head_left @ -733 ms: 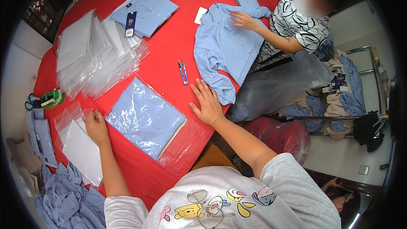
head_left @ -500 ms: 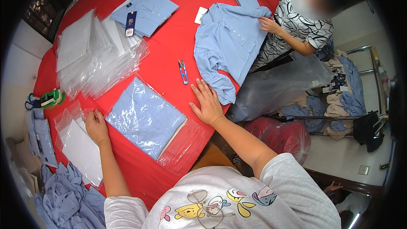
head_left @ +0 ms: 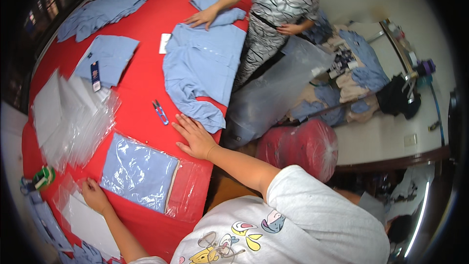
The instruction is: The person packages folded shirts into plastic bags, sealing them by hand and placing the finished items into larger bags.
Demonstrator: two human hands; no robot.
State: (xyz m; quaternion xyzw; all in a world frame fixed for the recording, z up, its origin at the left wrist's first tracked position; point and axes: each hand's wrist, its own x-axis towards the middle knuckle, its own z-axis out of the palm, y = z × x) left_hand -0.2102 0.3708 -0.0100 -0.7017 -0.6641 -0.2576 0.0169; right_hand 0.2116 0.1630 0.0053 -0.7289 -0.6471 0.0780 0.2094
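Right hand (head_left: 198,139) unmoved, the co-worker's far hand (head_left: 203,18) now touches the blue shirt (head_left: 207,51).

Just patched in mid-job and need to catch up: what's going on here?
The person's left hand is at the edge of clear bags with white sheets; whether it grips one is unclear. The right hand lies spread on the red table, near blue snips and an unfolded blue shirt. Between the hands lies a bagged, folded blue garment. On the far side, a co-worker's hand rests on the shirt.
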